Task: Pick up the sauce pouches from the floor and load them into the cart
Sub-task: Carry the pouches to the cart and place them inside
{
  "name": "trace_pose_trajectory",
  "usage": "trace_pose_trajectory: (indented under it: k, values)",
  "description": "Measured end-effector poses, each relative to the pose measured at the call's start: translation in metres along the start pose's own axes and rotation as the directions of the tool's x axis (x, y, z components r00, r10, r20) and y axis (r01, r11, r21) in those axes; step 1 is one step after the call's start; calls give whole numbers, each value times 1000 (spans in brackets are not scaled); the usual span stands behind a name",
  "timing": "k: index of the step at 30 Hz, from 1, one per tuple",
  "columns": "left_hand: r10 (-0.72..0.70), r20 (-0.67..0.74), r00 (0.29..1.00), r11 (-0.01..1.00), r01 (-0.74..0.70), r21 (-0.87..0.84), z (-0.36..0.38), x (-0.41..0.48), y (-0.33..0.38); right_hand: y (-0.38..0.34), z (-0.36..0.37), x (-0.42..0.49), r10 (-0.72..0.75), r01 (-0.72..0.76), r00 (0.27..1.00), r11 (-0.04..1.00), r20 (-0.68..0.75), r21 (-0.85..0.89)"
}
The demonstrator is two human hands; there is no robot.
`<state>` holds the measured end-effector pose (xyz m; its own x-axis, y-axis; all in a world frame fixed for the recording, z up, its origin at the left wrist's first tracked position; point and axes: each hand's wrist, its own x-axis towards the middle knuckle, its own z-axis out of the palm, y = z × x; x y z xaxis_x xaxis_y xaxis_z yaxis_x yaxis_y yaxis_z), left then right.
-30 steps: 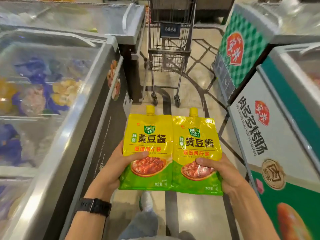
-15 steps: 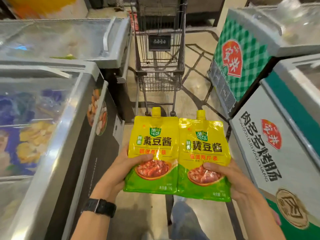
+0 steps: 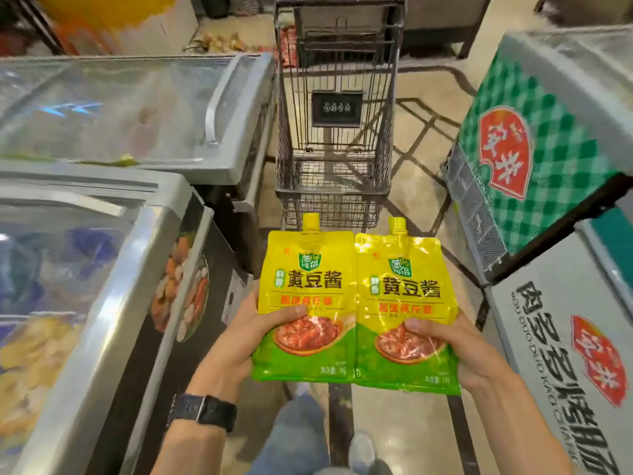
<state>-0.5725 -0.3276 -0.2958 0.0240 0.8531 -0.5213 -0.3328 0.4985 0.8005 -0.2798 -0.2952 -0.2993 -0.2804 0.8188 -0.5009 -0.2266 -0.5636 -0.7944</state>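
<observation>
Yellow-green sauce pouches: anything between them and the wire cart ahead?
Nothing visible. The yellow-green sauce pouches, held by the left hand and right hand, face the grey wire cart across bare floor.

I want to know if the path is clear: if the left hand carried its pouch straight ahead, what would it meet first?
Probably the near end of the shopping cart, right ahead of the left hand and left pouch; depth is unclear.

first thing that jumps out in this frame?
Two bright yellow-and-green sauce pouches side by side at centre: the left pouch in the left hand, the right pouch in the right hand. Straight ahead, just beyond their spouts, stands a wire shopping cart, flanked by glass-topped freezers on the left.
</observation>
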Motion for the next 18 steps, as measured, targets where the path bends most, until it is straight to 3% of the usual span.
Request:
trace_pose_trajectory:
  k: [10, 18]
  values:
    - [-23, 78, 997, 999, 19, 50, -25, 149, 104, -69, 37, 121, -61, 65, 995, 997, -79, 50]
    - [-24, 138, 990, 998, 17, 56, -12, 239, 159, -117, 27, 208, -46, 52, 997, 992, -54, 114]
